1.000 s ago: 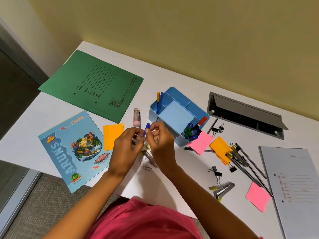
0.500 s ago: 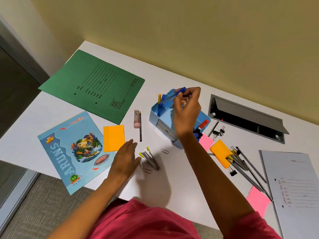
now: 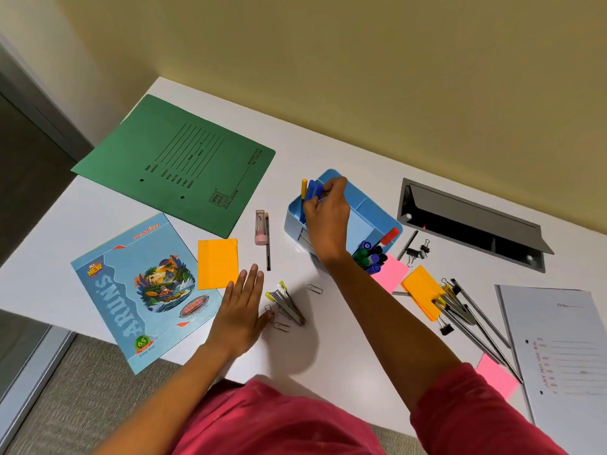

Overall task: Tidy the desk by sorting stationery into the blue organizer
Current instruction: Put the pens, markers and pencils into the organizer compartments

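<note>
The blue organizer (image 3: pixel 377 213) stands in the middle of the white desk. My right hand (image 3: pixel 326 213) hovers over its left compartment and pinches a blue pen (image 3: pixel 316 189) that stands upright there beside a yellow pen (image 3: pixel 304 188). Markers (image 3: pixel 369 257) fill the organizer's front right compartment. My left hand (image 3: pixel 241 302) rests flat on the desk with straight fingers, just left of a small stapler (image 3: pixel 287 303) and loose paper clips (image 3: pixel 314 289).
A pink eraser case and a pencil (image 3: pixel 267 241) lie left of the organizer. Orange sticky notes (image 3: pixel 217 263), a blue notebook (image 3: pixel 141 287) and a green folder (image 3: pixel 179 165) lie further left. Pencils, binder clips (image 3: pixel 417 252), more sticky notes and a grey folder (image 3: pixel 558 356) lie at right.
My right hand carried the blue pen from in front of me up to the organizer and lowered it into the left compartment. My left hand let go and settled flat on the desk.
</note>
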Available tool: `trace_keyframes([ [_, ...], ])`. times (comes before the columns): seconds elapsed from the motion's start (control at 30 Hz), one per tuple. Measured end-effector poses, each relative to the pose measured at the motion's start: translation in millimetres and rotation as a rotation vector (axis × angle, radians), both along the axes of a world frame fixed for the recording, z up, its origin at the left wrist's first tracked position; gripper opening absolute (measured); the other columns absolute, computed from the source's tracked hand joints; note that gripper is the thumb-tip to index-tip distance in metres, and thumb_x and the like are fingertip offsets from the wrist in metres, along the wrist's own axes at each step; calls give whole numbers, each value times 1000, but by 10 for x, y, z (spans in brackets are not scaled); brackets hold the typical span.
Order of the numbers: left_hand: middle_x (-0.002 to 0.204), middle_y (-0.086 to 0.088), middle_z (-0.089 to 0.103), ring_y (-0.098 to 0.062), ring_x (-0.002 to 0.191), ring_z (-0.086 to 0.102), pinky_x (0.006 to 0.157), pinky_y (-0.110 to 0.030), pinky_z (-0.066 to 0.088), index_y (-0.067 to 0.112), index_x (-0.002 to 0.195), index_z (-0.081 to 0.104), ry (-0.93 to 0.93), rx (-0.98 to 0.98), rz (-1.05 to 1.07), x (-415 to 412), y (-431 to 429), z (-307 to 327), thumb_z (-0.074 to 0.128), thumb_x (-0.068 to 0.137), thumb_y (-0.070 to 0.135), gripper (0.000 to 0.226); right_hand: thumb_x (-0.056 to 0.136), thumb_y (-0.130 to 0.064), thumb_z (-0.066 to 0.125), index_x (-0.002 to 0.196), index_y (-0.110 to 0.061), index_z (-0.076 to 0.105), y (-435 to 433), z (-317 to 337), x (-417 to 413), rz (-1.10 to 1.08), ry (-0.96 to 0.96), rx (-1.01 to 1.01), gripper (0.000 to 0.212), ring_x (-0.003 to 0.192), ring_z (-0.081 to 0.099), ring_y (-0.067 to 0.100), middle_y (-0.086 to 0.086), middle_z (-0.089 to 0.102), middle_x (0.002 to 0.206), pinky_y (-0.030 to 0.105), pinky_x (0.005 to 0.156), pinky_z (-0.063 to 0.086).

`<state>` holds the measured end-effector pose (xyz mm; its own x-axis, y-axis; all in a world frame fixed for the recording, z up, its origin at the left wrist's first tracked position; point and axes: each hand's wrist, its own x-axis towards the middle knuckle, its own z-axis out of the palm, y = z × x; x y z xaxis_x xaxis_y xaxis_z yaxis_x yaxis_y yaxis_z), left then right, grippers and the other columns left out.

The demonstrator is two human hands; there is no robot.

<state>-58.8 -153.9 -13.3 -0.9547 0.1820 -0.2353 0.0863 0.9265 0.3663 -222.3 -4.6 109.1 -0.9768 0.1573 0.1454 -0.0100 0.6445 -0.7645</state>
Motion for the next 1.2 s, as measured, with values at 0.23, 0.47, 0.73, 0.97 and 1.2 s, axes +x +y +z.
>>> trace_keyframes([
  [0.23, 160, -4, -2, -19, 146, -11, 117, -35, -7, 13, 151, 5, -7, -6, -12, 15, 3, 43, 23, 93, 57, 75, 90, -5, 57, 122, -14, 43, 66, 53, 70, -68, -22, 38, 36, 94, 59, 20, 8, 56, 113, 36, 71, 57],
  [0.47, 160, -5, -2, -21, 147, -8, 118, -35, -10, 13, 151, 3, 23, -41, 1, 39, 12, 30, 19, 94, 58, 75, 89, -3, 58, 112, -8, 53, 419, 395, 330, -194, 185, 0, 24, 88, 56, 8, 5, 59, 105, 6, 71, 40],
  [0.73, 160, -2, -6, -21, 147, -10, 118, -36, -10, 14, 151, 1, 47, -32, 39, 57, 94, 32, 15, 93, 57, 74, 84, 8, 53, 94, 1, 59, 1162, 375, 1029, -365, 260, 82, 14, 78, 50, 8, 11, 63, 90, -3, 69, 35],
  [0.97, 160, -3, -1, -21, 146, -10, 115, -41, -7, 12, 151, 9, 29, 103, 155, 22, 284, 142, 21, 90, 52, 74, 87, -1, 60, 98, -13, 57, 1636, -46, 1733, -389, 37, 86, 17, 68, 51, 10, -1, 56, 90, 14, 63, 37],
  [1.2, 117, -21, 47, -43, 109, 41, 94, -51, 32, -3, 108, 48, 72, 149, 224, -187, 362, 95, 39, 87, 34, 44, 88, -27, 65, 139, -32, 37, 1457, -212, 1944, -118, -195, -103, 58, 97, 54, 9, -5, 45, 125, 20, 81, 48],
])
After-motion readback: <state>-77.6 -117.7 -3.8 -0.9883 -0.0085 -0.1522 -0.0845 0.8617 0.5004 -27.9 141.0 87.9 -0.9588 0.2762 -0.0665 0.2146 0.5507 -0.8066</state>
